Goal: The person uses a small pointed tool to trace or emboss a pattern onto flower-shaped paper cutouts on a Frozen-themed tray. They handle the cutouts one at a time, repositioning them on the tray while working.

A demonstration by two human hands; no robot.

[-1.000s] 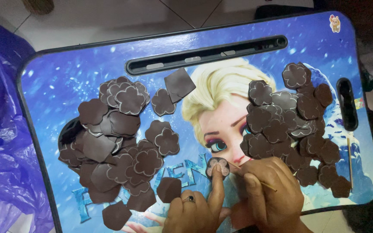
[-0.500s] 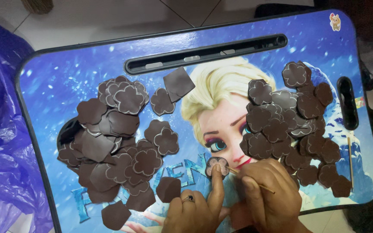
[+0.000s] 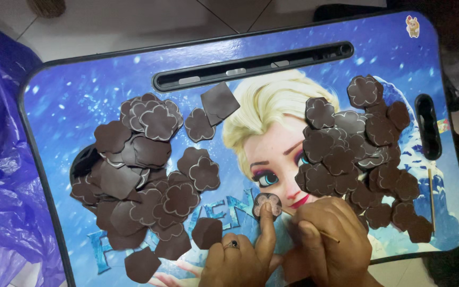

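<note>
Blue cartoon-printed lap table (image 3: 80,101) filling the frame, bearing brown flower cutouts heaped centre-left (image 3: 144,175) and right (image 3: 357,154), thin stick (image 3: 431,196) at right edge.

A glossy, smooth blue lap table (image 3: 80,101) with a printed cartoon picture and black plastic rim is seen under light glare. Matt dark-brown flower-shaped cutouts (image 3: 346,154), seemingly of foam or felt sheet, are heaped on it, some edged with a pale traced line. One small brown flower cutout (image 3: 268,204) is pressed flat by the left hand (image 3: 242,258), on which a metal ring with a dark stone (image 3: 232,244) is worn. A thin wooden stick (image 3: 314,227) is gripped in the right hand (image 3: 330,244). A second slim wooden stick (image 3: 431,199) lies matt at the table's edge. Crinkled, shiny purple plastic sheeting (image 3: 1,159) is seen beside smooth pale floor tiles (image 3: 123,24).
</note>
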